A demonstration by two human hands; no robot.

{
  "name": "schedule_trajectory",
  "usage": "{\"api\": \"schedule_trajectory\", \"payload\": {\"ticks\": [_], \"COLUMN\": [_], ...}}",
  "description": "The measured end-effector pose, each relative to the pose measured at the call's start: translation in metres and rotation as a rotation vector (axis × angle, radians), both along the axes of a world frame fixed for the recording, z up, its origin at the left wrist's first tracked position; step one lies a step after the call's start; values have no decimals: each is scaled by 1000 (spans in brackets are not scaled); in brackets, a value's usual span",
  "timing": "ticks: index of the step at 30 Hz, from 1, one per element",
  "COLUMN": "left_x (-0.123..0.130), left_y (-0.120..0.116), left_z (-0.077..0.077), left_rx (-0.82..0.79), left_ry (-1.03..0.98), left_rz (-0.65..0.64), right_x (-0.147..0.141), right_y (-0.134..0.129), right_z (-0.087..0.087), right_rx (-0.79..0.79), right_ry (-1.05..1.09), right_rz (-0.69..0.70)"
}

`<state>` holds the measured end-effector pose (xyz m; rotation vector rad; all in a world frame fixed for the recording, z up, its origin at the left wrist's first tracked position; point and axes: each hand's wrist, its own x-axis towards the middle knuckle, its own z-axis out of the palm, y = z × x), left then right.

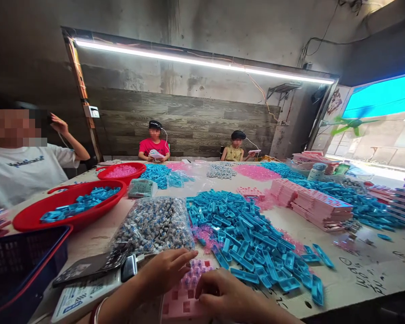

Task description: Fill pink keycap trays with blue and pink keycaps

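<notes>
The pink panel (175, 307) lies on the surface (91, 243) close in front of the person, and looks only partly filled: small clear-and-bluish pieces (194, 272) crowd its far portion, while several square openings at the near end are bare. Beyond it spread a heap of loose blue trays (239, 229) and a clear bag of small grey-and-blue parts (155, 222). The left hand (168, 266) reaches in palm down, fingers stretched forward over the panel's far left side; the right hand (222, 290) arches over its right side, fingers curled downward. Whether either grip pinches anything cannot be told, as the fingertips are largely hidden.
</notes>
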<state>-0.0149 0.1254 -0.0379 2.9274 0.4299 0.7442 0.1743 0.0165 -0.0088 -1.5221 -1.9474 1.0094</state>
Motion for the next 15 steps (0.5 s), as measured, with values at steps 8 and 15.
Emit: {"api": "schedule_trajectory", "payload": {"ticks": [8,15], "left_x": [-2,-3], "left_y": [-2,-1], "left_z": [4,2], "left_rx": [143,191], "left_ry": [30,-74], "left_rz": [26,23], "right_x": [-1,-1], "right_y": [7,10], "right_z": [-12,-20], "right_rx": [-11,-10], "right_ry": [89,146], "right_rz": [-44,-76]}}
